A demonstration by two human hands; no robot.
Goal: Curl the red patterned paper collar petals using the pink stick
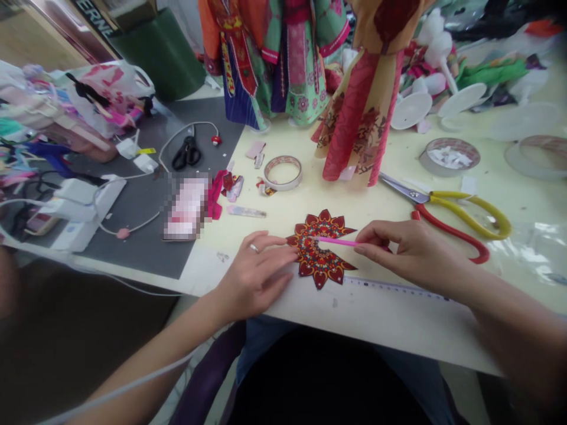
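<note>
A dark red cut-out piece (312,273) with a petalled edge and a mandala-like pattern lies flat on the pale table. A wedge is open on its right side, and small pale dots show on its lower petals. My left hand (261,268), with a ring on one finger, rests its outstretched fingertips on the piece's left edge. Between thumb and fingers, my right hand (383,243) pinches a thin pink stick (339,241). The stick's tip is over the inner part of the piece; whether it touches is unclear. A ruler (385,285) lies just below my right hand.
Yellow-and-red-handled scissors (443,203) lie beyond my right hand. A tape roll (283,173), fabric scraps (230,186) and a blurred-out phone (186,206) are to the left. Dressed dolls (305,65) stand behind. A round container (449,158) holds white bits. Black scissors (186,153) lie on a grey mat.
</note>
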